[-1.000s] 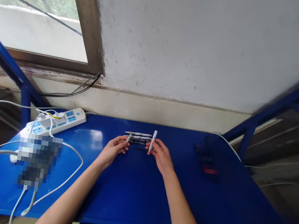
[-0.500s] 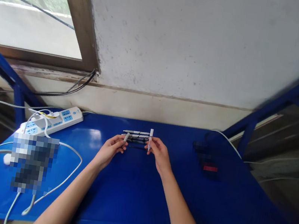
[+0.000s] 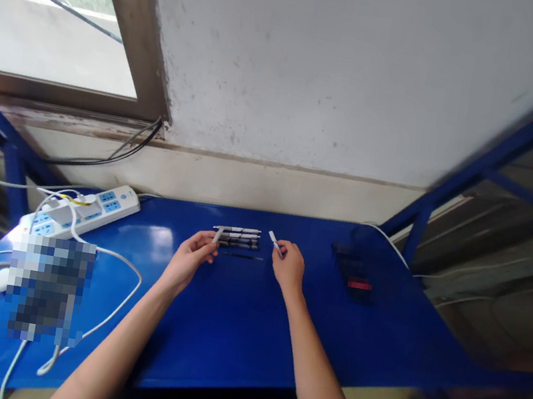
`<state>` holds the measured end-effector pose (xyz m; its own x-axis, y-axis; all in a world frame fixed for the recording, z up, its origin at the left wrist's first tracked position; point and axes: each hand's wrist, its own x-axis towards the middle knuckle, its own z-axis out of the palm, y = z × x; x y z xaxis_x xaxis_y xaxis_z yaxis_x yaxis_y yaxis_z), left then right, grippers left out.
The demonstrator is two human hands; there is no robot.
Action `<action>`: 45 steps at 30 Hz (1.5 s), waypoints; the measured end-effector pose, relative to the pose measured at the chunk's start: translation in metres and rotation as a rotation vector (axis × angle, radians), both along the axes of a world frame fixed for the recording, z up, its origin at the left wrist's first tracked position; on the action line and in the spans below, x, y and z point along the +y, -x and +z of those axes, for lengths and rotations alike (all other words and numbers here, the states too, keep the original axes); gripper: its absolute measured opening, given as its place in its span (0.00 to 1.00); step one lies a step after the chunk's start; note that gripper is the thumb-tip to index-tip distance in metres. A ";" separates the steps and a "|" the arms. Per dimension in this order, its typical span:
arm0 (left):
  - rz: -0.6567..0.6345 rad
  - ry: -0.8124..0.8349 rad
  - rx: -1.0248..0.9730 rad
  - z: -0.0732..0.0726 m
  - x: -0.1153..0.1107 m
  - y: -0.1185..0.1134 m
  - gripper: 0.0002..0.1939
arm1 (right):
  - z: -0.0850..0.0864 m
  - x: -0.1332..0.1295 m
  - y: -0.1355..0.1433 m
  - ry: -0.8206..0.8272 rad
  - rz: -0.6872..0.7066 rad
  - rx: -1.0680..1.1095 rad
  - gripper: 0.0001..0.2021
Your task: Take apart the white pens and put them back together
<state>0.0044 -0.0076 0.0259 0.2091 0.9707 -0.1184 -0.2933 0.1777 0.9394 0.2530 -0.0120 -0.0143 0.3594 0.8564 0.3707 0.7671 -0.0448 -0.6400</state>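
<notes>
My left hand (image 3: 191, 258) is closed, thumb and fingers pinching a short whitish pen-like piece (image 3: 218, 234) that points up. Between the fingertips of my right hand (image 3: 289, 267) is a slim white pen (image 3: 275, 240), tilted with its upper end to the left. Several white and black pens (image 3: 244, 231) lie side by side on the blue table (image 3: 236, 329), between the two hands and slightly beyond them. Nearer me, a thin dark rod (image 3: 243, 256) lies apart from that row. My left fingers partly cover the pens' left ends.
A white power strip (image 3: 109, 201) with plugs and loose white cables (image 3: 134, 269) occupies the left side, beside a pixelated dark object (image 3: 50, 290). Dark items with a red patch (image 3: 359, 285) lie at the right. Blue frame bars (image 3: 419, 213) and a wall bound the table.
The white pen in my right hand has gone from upright to tilted, and that hand has moved away from the row of pens. My left hand keeps its pinch. The camera view has shifted slightly.
</notes>
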 end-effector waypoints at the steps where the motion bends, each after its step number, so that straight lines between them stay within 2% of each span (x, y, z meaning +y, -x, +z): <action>1: 0.006 0.000 -0.002 0.000 0.000 0.000 0.20 | -0.002 0.000 0.000 0.014 -0.012 -0.039 0.11; 6: 0.006 -0.004 -0.005 -0.002 0.001 0.001 0.19 | -0.009 0.000 0.000 0.056 -0.025 -0.143 0.10; 10: 0.007 0.004 -0.005 -0.001 -0.001 0.001 0.19 | -0.002 -0.003 0.007 -0.022 -0.024 -0.172 0.11; 13: 0.005 0.006 0.001 0.001 -0.002 0.000 0.19 | 0.008 -0.007 0.019 -0.116 0.150 -0.160 0.10; 16: 0.008 -0.001 0.010 0.001 -0.002 0.000 0.19 | 0.014 -0.012 0.034 -0.102 0.383 -0.164 0.07; 18: 0.013 -0.005 0.017 0.001 -0.001 0.001 0.19 | 0.014 -0.013 0.040 -0.066 0.485 -0.177 0.06; 26: 0.018 -0.013 0.023 -0.002 -0.001 0.001 0.18 | 0.007 -0.012 0.039 0.030 0.614 -0.118 0.04; 29: 0.024 -0.013 0.026 -0.004 0.000 0.001 0.18 | 0.010 -0.011 0.038 0.070 0.606 0.037 0.05; 34: 0.030 -0.016 -0.002 -0.003 -0.001 0.000 0.16 | 0.013 -0.008 0.036 0.129 0.589 0.534 0.06; 37: 0.019 -0.040 0.004 -0.003 -0.002 -0.002 0.16 | 0.013 -0.005 0.035 0.142 0.552 0.761 0.10; 41: -0.026 -0.062 0.074 -0.005 -0.003 -0.005 0.18 | 0.014 -0.003 0.036 0.109 0.543 0.935 0.14; 45: -0.052 -0.094 0.134 -0.005 -0.003 -0.005 0.18 | 0.018 -0.006 0.037 0.107 0.544 0.985 0.15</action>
